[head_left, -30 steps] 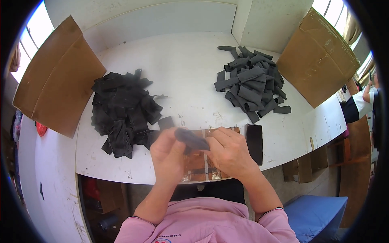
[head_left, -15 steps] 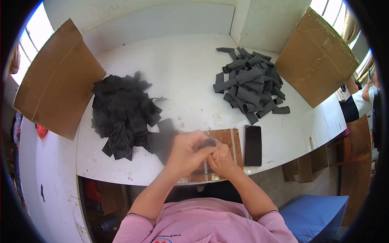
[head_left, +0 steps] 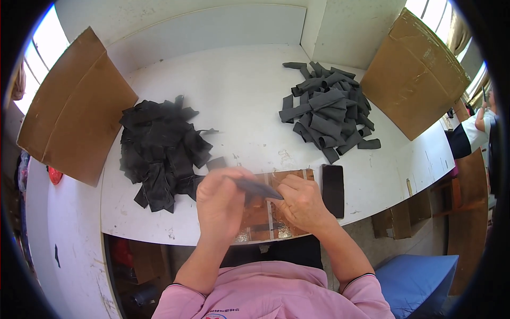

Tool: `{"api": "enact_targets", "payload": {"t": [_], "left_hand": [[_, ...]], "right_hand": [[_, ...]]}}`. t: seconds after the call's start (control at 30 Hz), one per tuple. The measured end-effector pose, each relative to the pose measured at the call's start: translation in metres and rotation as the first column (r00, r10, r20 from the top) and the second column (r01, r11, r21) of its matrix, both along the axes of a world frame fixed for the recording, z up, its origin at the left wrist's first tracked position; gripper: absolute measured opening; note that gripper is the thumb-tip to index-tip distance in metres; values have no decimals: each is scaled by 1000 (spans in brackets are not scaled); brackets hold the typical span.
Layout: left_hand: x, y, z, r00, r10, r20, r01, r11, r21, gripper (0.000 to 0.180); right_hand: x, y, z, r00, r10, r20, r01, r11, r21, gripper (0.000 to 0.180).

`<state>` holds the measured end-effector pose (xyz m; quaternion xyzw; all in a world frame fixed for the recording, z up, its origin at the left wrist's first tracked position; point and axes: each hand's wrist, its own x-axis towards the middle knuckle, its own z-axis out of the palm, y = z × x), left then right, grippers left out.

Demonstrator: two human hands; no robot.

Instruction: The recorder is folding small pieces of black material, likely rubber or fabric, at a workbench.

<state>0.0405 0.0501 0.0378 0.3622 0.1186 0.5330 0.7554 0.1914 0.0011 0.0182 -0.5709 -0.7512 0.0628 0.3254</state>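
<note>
While both hands pinch the dark strip just above the brown board at the table's near edge, it could slip if either grip eases. The left hand closes on one end, the right hand on the other. Fingers hide the strip's ends and much of the board.

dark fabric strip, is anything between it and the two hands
Nothing visible does: the left hand and the right hand both already pinch the dark fabric strip directly, above the brown board at the table's near edge.
</note>
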Motion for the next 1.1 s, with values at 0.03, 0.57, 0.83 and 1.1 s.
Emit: {"api": "enact_targets", "payload": {"t": [0.03, 0.57, 0.83, 1.1], "left_hand": [[-4, 2, -5, 1000, 0, 6, 1, 999, -51, 14], [-11, 9, -34, 827, 242, -508, -196, 970, 143, 9], [2, 7, -102, -13, 595, -804, 230, 784, 577, 27], [-28, -15, -101, 305, 808, -505, 240, 448, 861, 18]], "right_hand": [[-2, 0, -3, 998, -20, 65, 19, 1000, 21, 24], [-1, 9, 34, 946, 135, -293, -139, 990, 7, 25], [10, 5, -9, 599, -327, -731, 216, 945, -245, 34], [-23, -52, -61, 650, -384, -655, -91, 818, -569, 30]]}}
